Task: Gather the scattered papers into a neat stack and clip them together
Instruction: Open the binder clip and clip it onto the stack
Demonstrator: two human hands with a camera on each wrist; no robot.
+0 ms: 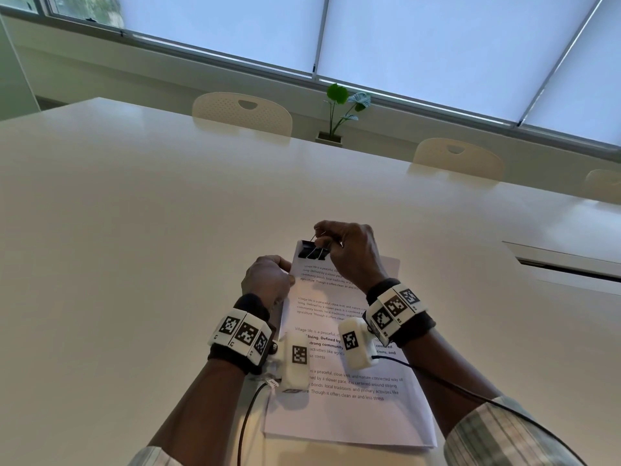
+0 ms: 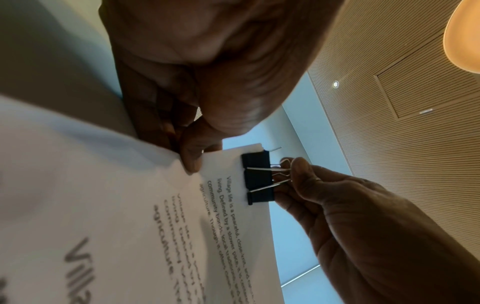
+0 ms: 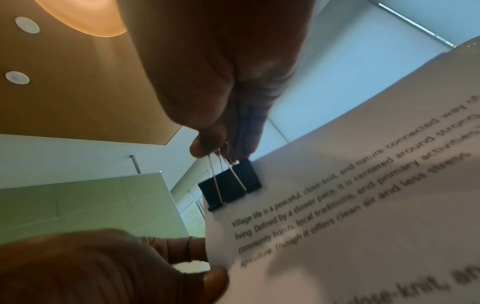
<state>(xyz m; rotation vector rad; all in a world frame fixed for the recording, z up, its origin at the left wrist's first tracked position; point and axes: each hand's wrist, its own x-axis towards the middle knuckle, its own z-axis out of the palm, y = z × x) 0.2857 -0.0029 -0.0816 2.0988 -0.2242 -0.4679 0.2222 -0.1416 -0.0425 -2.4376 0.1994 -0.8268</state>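
Note:
A stack of white printed papers [image 1: 349,381] lies lengthwise on the table, its far end lifted. A black binder clip [image 1: 313,251] sits on the top left corner of the stack. My right hand [image 1: 349,250] pinches the clip's wire handles [image 2: 279,172] between thumb and fingers. My left hand [image 1: 268,280] pinches the stack's left edge just below the clip, thumb on top [image 2: 192,162]. In the right wrist view the binder clip [image 3: 230,186] grips the papers [image 3: 363,205], and the left hand [image 3: 116,267] holds the edge below it.
The wide white table [image 1: 134,230] spreads around the papers. Cream chairs [image 1: 242,112] stand at its far side with a small potted plant [image 1: 339,109]. A recessed slot [image 1: 568,267] is set in the tabletop at the right.

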